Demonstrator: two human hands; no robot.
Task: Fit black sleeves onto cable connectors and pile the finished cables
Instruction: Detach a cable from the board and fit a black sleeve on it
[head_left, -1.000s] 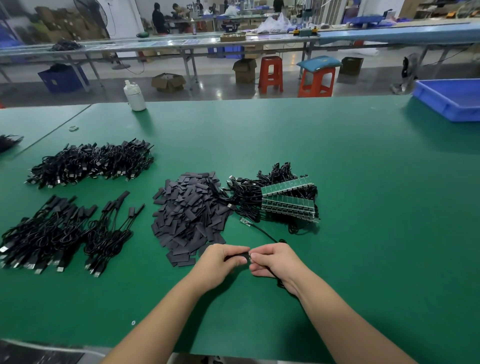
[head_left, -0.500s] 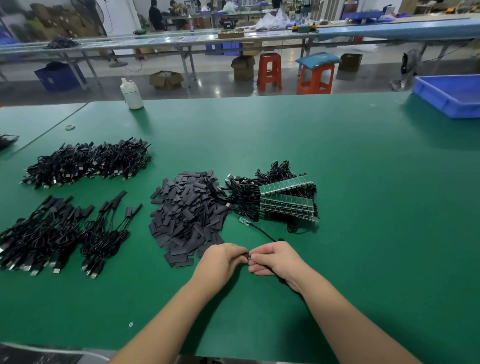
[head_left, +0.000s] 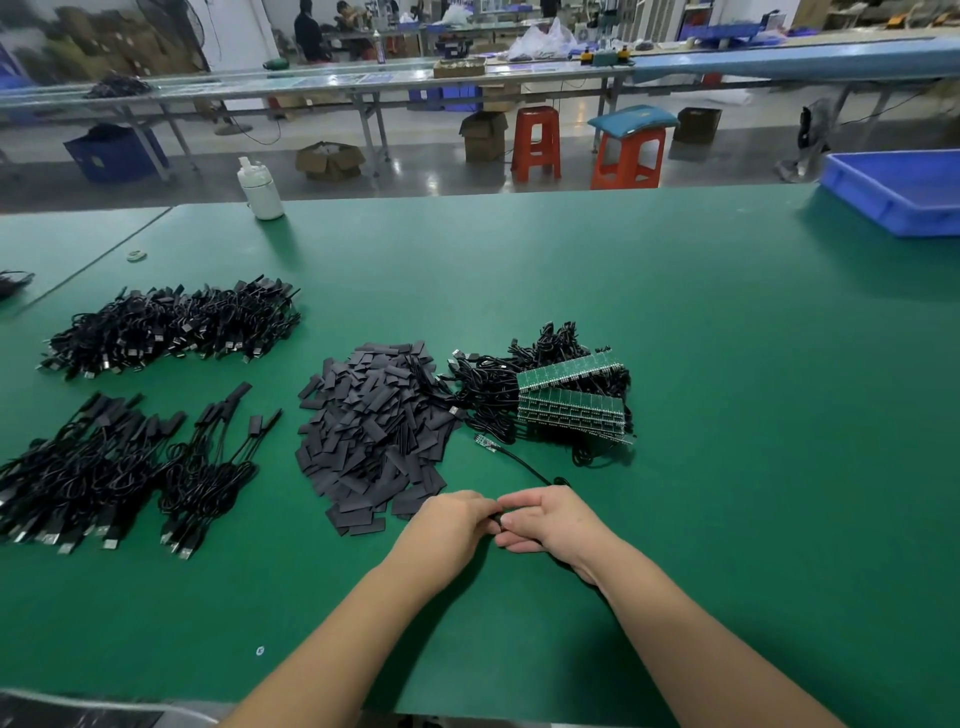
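My left hand (head_left: 451, 525) and my right hand (head_left: 548, 522) meet fingertip to fingertip low on the green table (head_left: 727, 415). Together they pinch a small black piece on a thin black cable (head_left: 524, 466); the piece is mostly hidden by the fingers. The cable runs up-left to a bare little circuit-board end (head_left: 485, 442). A heap of flat black sleeves (head_left: 371, 421) lies just above my left hand. Right of it sits a tangle of cables with green board strips (head_left: 569, 397). Sleeved cables are piled at the left (head_left: 104, 467).
Another cable pile (head_left: 171, 327) lies at the far left. A white bottle (head_left: 260, 189) stands at the table's back edge. A blue tray (head_left: 898, 189) rests at the back right. Stools, boxes and workbenches fill the floor beyond.
My hands have closed together, so the black piece between the fingertips shows less than before. The piles have not moved.
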